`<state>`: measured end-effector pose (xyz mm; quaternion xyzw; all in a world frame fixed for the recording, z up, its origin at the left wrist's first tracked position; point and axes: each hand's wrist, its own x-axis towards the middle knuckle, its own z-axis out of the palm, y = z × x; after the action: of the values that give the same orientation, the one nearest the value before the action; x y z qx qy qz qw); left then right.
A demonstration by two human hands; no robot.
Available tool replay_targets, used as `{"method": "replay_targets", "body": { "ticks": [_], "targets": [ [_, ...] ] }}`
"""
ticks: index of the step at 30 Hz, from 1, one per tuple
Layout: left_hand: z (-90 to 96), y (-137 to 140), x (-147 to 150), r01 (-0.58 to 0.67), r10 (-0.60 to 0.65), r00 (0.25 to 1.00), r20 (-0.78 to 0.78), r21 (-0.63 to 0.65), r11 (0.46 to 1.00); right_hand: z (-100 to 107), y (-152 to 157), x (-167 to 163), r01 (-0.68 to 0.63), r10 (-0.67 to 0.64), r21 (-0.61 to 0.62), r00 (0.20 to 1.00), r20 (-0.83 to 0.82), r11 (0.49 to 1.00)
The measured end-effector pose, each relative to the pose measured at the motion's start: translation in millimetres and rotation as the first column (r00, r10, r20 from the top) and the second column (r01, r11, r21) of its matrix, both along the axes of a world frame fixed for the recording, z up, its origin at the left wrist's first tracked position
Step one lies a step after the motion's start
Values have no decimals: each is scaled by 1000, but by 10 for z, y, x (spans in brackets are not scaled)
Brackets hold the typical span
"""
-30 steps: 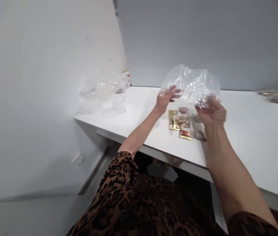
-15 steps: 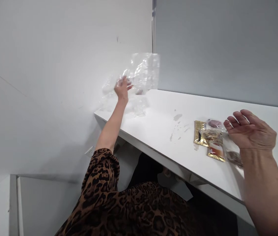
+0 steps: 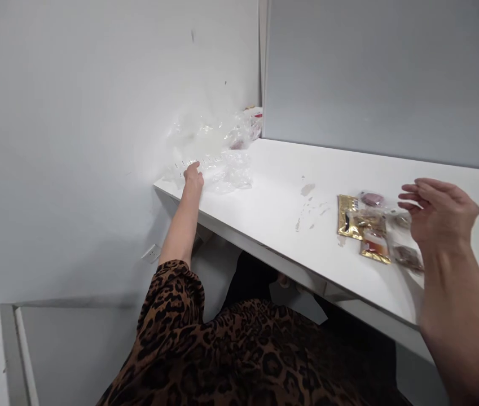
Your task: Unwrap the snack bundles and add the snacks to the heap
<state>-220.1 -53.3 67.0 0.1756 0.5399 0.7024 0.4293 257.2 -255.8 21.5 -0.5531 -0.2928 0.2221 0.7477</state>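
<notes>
At the left end of the white table (image 3: 273,208), my left hand (image 3: 194,173) is down among thin, crinkled plastic. Its fingers are curled together on a clear plastic bag (image 3: 228,173); their tips are partly hidden. My right hand (image 3: 444,211) hovers over the right part of the table, palm turned inward, open and holding nothing. Close to it lies a group of small packets: a gold sachet (image 3: 348,217), a gold and orange-brown sachet (image 3: 375,247), a clear packet with pinkish contents (image 3: 372,199) and a clear packet with brown contents (image 3: 407,257).
More clear plastic with reddish items (image 3: 254,121) is heaped in the back corner against the wall (image 3: 95,113). A grey panel (image 3: 383,79) rises behind the table. Greyish marks (image 3: 307,189) show on the tabletop. A wall socket (image 3: 151,254) sits below the table's left end.
My left hand has come down and left, and the clear bag that stood raised by the corner is lowered. Reddish items now show there. My right hand has turned slightly, still over the packets.
</notes>
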Motion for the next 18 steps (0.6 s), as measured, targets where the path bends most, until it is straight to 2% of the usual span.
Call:
{"method": "replay_targets", "body": {
  "ticks": [3,5,7,9,10,11,13,15,17,18],
  "targets": [
    [-13,-264,97,-9,9,996,-84,3,1000,-36,-42,35,127,-112,-96,982,152,987],
    [-72,-531,238,-5,13,981,-195,40,999,-81,-98,82,165,-98,-245,959,265,955],
    [-171,-845,483,68,-32,944,-329,97,993,-115,-172,139,178,10,-440,920,391,880],
    [-284,-1147,845,278,-196,874,-445,126,952,-123,-249,205,231,132,-595,855,502,770],
    [-335,-1274,1065,416,-310,811,-495,117,902,-119,-286,242,267,178,-642,822,541,719],
    [-376,-1378,1303,553,-427,727,-538,90,828,-112,-320,281,296,210,-671,798,565,680],
    [-420,-1512,1807,753,-604,525,-600,-4,658,-102,-380,363,319,244,-713,788,566,624],
    [-423,-1561,2303,826,-682,357,-639,-125,549,-109,-425,436,298,275,-752,801,532,587],
    [-420,-1559,2739,831,-697,194,-691,-262,491,-140,-443,489,274,295,-770,809,508,576],
    [-428,-1548,2924,821,-685,119,-718,-318,475,-162,-438,508,260,301,-767,809,505,586]
  ]
}}
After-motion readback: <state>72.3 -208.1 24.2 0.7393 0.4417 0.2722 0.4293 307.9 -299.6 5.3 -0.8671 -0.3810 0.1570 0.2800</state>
